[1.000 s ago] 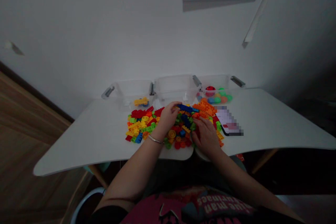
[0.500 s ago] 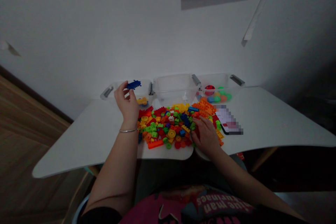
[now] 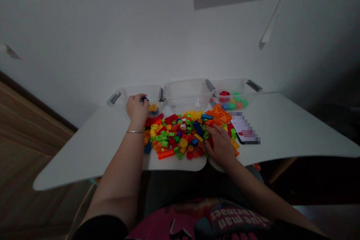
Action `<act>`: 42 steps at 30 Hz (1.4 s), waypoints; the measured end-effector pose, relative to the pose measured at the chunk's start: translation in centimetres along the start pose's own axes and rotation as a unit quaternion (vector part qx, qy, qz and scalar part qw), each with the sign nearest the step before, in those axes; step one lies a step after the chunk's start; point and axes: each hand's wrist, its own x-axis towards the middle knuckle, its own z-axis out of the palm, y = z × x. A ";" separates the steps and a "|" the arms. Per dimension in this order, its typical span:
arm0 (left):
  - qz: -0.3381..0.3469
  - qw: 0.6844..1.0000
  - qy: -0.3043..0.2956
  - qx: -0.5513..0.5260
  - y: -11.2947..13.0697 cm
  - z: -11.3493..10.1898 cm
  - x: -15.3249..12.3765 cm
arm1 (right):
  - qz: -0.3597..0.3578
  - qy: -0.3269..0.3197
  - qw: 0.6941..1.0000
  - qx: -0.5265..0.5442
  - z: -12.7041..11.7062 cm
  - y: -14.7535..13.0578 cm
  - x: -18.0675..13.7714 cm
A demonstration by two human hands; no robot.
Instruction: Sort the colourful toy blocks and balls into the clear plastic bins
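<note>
My left hand (image 3: 137, 109) is over the left clear plastic bin (image 3: 129, 90), its fingers closed around a dark blue toy piece (image 3: 144, 99) that is mostly hidden by them. A yellow piece (image 3: 153, 108) lies in that bin, just right of the hand. My right hand (image 3: 221, 143) rests palm down with fingers stretched out on the right side of a heap of coloured building blocks (image 3: 180, 135). Nothing shows in its grasp. Red, orange, green, yellow and blue pieces make up the heap, which spreads in front of the bins.
A middle clear bin (image 3: 187, 89) and a right bin (image 3: 239, 84), holding a red ball (image 3: 224, 96) and several coloured round pieces, stand against the wall. A phone (image 3: 244, 129) lies right of the heap on the white table (image 3: 295, 131).
My left hand has moved down into or over the left bin with the blue piece, which was held higher and more visible. My right hand has stayed on the heap.
</note>
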 end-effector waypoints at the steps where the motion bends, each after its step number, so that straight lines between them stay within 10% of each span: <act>1: 0.001 1.000 -0.008 0.015 0.0 0.1 0.0 | 0.000 0.001 1.000 0.000 0.0 0.0 0.0; 11: 0.026 0.994 -0.064 0.082 -0.1 1.1 0.0 | 0.003 -0.005 1.000 -0.002 0.0 -0.2 0.1; 21: 0.135 0.991 0.006 0.016 3.7 -1.2 -3.4 | 0.012 -0.004 1.000 0.002 0.1 -0.1 0.0; 32: 0.466 0.863 -0.198 0.004 10.1 0.0 -10.3 | 0.010 0.000 1.000 0.005 0.1 0.0 0.0; 42: 0.477 0.838 -0.266 0.006 11.0 1.5 -11.2 | 0.013 0.000 1.000 0.005 0.0 0.1 -0.1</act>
